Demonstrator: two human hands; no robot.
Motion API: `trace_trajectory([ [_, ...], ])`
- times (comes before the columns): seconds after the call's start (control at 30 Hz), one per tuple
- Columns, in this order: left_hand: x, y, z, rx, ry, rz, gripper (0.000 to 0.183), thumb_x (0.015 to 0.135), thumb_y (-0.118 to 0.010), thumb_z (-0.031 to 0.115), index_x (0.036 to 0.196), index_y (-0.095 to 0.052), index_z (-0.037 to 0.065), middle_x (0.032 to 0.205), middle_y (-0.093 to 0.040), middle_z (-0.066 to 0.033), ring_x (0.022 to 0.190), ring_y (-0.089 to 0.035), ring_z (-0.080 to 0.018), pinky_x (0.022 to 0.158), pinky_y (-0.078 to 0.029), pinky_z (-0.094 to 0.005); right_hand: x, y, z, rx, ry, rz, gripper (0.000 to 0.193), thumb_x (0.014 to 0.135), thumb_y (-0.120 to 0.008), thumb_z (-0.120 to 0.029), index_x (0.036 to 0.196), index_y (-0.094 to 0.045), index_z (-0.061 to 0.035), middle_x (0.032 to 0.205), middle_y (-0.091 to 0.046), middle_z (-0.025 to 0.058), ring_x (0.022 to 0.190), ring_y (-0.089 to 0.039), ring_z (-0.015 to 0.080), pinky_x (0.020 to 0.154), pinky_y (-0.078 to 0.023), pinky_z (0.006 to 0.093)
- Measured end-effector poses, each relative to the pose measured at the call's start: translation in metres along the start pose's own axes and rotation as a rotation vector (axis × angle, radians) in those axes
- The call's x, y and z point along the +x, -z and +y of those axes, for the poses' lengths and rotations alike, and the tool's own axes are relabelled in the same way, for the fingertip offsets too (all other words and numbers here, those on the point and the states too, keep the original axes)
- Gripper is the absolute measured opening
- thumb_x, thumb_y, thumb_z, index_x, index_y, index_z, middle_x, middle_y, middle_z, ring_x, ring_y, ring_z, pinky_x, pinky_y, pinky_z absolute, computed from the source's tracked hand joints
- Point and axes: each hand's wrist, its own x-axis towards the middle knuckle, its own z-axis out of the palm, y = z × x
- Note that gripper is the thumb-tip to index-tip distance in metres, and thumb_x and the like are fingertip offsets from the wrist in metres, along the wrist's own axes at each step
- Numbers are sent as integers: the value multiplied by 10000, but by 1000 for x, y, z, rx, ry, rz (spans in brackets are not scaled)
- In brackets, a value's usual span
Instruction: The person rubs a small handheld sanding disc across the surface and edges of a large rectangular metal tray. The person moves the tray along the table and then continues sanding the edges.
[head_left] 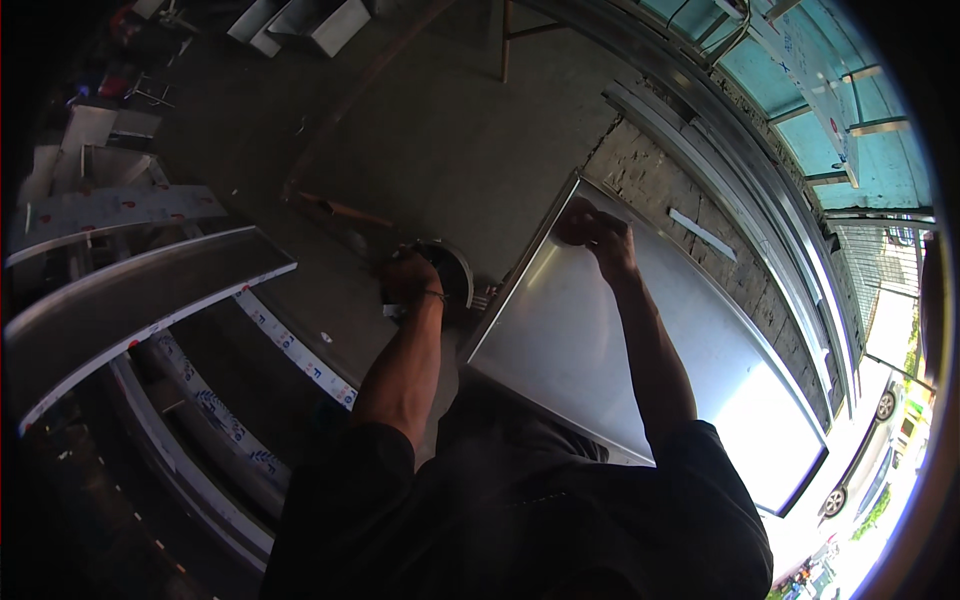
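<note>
My right hand (612,246) pinches a reddish-brown disc (574,221) over the upper left corner of a shiny metal panel (610,330) with raised edges. The panel slants from beside my lap toward the bright right side. My left hand (408,272), a thin band at its wrist, is closed beside a dark round thing with a pale curved rim (456,268). Shadow hides its fingertips and what they grip. Under that hand shows a small light-coloured piece (393,311).
Left stands a metal frame with a long flat sheet (150,280) and film-covered bars (300,345). Long metal profiles (740,190) and a loose strip (703,234) lie beyond the panel. A reddish bar (345,211) lies on the dark floor; metal boxes (305,22) stand farther off.
</note>
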Motion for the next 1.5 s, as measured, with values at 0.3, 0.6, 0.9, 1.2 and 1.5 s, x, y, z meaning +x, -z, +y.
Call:
trace_trajectory([
  [0.3, 9, -16, -7, 40, -23, 183, 587, 894, -661, 433, 1181, -549, -67, 995, -706, -255, 904, -716, -416, 790, -595, -497, 19, 4, -8, -32, 71, 24, 317, 887, -726, -244, 1074, -709, 12, 932, -721, 82, 844, -686, 167, 737, -532, 310],
  [0.6, 27, -36, -22, 110, -82, 269, 648, 888, -658, 452, 1249, -501, -63, 1013, -712, -220, 848, -725, -416, 759, -593, -507, 18, -51, -47, -636, 214, 273, 246, 939, -595, -179, 842, -715, 12, 699, -728, 114, 626, -716, 183, 593, -575, 344],
  [0.9, 9, -13, -5, 49, -32, 110, 677, 920, -610, 452, 1316, -432, -67, 1109, -675, -264, 1008, -696, -418, 860, -570, -523, 16, -54, -24, -908, 286, 310, 297, 932, -526, -177, 734, -708, -52, 644, -711, 85, 637, -721, 221, 664, -575, 350],
  [1.2, 6, 1, -2, 21, 8, 7, 806, 948, -569, 477, 1419, -302, -120, 1219, -625, -307, 1034, -685, -435, 881, -566, -529, -21, -81, -8, -744, 255, 315, 257, 930, -509, -130, 801, -718, -56, 640, -700, 93, 662, -727, 232, 646, -575, 350],
  [1.5, 79, -51, -57, 280, -312, 8, 858, 974, -536, 477, 1439, -194, -157, 1256, -585, -340, 1108, -650, -447, 942, -556, -510, -9, -76, -14, -605, 334, 323, 139, 826, -594, -73, 710, -648, -18, 671, -655, 178, 644, -689, 351, 621, -549, 425],
])
